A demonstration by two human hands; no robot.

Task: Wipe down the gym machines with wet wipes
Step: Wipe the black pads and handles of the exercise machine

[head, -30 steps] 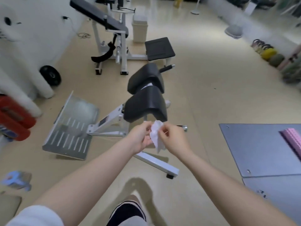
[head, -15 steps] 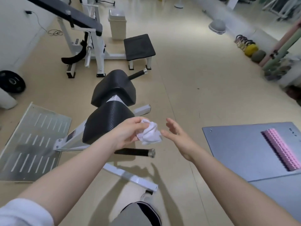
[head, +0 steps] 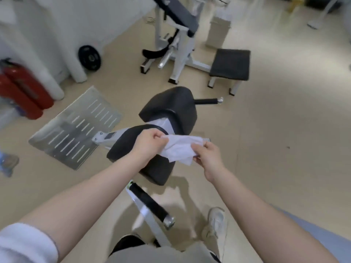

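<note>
Hands at frame centre, both on one white crumpled wet wipe (head: pixel 179 149); left hand (head: pixel 150 144) fingers curled in, thumb and forefinger pinching the wipe's upper left corner; right hand (head: pixel 207 156) fingers curled, thumb and fingertips pinching the wipe's right edge; wipe stretched between the two hands, partly opened, lower flap hanging loose; wipe held in the air over the nearer black padded cushion (head: pixel 136 158) of the white-framed gym machine, not touching it as far as can be told. Second black padded cushion (head: pixel 171 109) just beyond the first, a grey-white frame bracket (head: pixel 163 124) showing between them; black foam-covered handle bar with chrome end cap (head: pixel 209 101) sticking out to the right of the far cushion; another black grip bar with chrome cap (head: pixel 152 205) below the near cushion, close to the person's legs. Slotted silver metal footplate (head: pixel 74 128) to the left, fixed to the white frame arm (head: pixel 112 136). Beige smooth floor (head: pixel 275 139) all round. Behind: white steel bench machine with black padded board (head: pixel 176 35), its small black square seat pad on white legs (head: pixel 229 64) to the right; pale beige bin (head: pixel 218 31) further back; black round weight plate (head: pixel 89 57) leaning at the white wall; red cylinders (head: pixel 22 92) at the left edge, blurred. White sneaker (head: pixel 216 224) on the floor bottom right; white sleeve cuff (head: pixel 24 243) on the left arm, bottom left.
</note>
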